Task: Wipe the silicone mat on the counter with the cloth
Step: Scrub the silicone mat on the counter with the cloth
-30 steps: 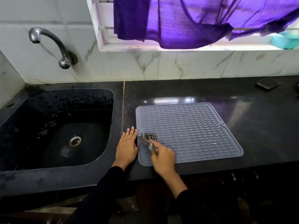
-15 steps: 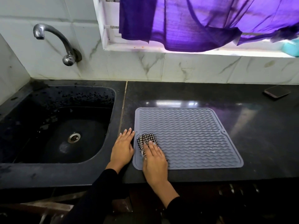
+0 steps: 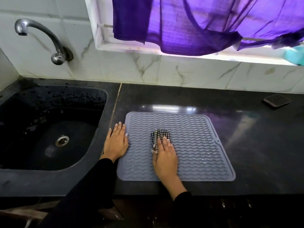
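Head: cloth (image 3: 160,135) under right hand (image 3: 165,159) fingers (image 3: 168,142), on mat (image 3: 197,145).

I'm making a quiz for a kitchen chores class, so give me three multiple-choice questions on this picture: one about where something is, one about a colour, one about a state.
1. Where does the dark flat phone lie?
A. in the sink
B. on the counter, far right
C. on the mat

2. What colour is the hanging window curtain?
A. purple
B. yellow
C. white

3. How does the right hand meet the black-and-white checked cloth?
A. lifts it high
B. presses it flat on the grey ribbed silicone mat
C. is apart from it

Answers: B, the phone lies right of the mat; A, the fabric is purple; B, straight fingers lie on the cloth.
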{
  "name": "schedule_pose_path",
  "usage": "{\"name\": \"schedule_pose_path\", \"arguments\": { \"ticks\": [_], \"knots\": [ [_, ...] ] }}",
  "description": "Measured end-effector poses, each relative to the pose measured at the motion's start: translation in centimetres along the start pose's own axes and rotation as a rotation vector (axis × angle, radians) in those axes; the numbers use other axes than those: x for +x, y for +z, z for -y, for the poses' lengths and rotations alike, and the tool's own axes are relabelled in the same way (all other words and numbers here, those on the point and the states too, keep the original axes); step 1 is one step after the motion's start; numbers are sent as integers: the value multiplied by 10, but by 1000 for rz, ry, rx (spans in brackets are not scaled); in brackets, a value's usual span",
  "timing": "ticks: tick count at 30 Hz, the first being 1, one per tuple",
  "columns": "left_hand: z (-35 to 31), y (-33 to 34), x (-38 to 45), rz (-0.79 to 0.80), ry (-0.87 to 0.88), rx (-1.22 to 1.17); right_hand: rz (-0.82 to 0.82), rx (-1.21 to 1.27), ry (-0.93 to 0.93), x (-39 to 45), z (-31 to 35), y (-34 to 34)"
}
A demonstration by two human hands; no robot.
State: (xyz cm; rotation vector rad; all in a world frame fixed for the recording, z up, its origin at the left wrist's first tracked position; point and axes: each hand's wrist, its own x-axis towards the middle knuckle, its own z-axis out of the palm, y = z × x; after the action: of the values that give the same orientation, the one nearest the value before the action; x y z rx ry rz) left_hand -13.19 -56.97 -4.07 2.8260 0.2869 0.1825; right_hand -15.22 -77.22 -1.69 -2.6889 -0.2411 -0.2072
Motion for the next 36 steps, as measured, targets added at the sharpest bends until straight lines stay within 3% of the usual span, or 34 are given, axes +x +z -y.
{"name": "schedule_pose_path", "arguments": {
  "ticks": [5, 7, 10, 11, 14, 18, 21, 24, 26, 28, 31, 32, 33, 36],
  "knots": [
    [-2, 2, 2, -20, -10, -22, 48, 74, -6, 12, -12, -7],
    [-1, 1, 1, -26, -12, -29, 94, 163, 111, 26, -16, -23],
    [-1, 1, 2, -39, -14, -40, 153, 614, 383, 49, -26, -51],
    [-1, 2, 2, -43, -16, -41, 128, 643, 405, 56, -29, -57],
    [0, 3, 4, -44, -25, -46, 27, 381, 222, 56, -25, -62],
    [0, 4, 3, -59, -24, -42, 180, -72, 19, 25, -26, -20],
    [-2, 5, 4, -58, -25, -34, 27, -100, -85, 12, -33, 3],
    [-3, 3, 4, -48, -31, -16, 65, -44, -133, 18, -41, -1],
    [-3, 3, 4, -19, -38, -1, 105, 55, -124, 23, -47, -8],
    [-3, 2, 6, 17, -46, 6, 128, 276, 9, 29, -49, -19],
    [-2, 0, 9, 70, -63, 7, 164, 977, 444, 46, -53, -43],
    [-3, -1, 9, 84, -71, 3, 128, 1102, 539, 51, -57, -50],
    [-4, 0, 8, 90, -77, 4, 97, 1085, 554, 53, -60, -56],
    [-9, 1, 4, 68, -80, 39, 19, 616, 300, 43, -55, -61]
  ]
}}
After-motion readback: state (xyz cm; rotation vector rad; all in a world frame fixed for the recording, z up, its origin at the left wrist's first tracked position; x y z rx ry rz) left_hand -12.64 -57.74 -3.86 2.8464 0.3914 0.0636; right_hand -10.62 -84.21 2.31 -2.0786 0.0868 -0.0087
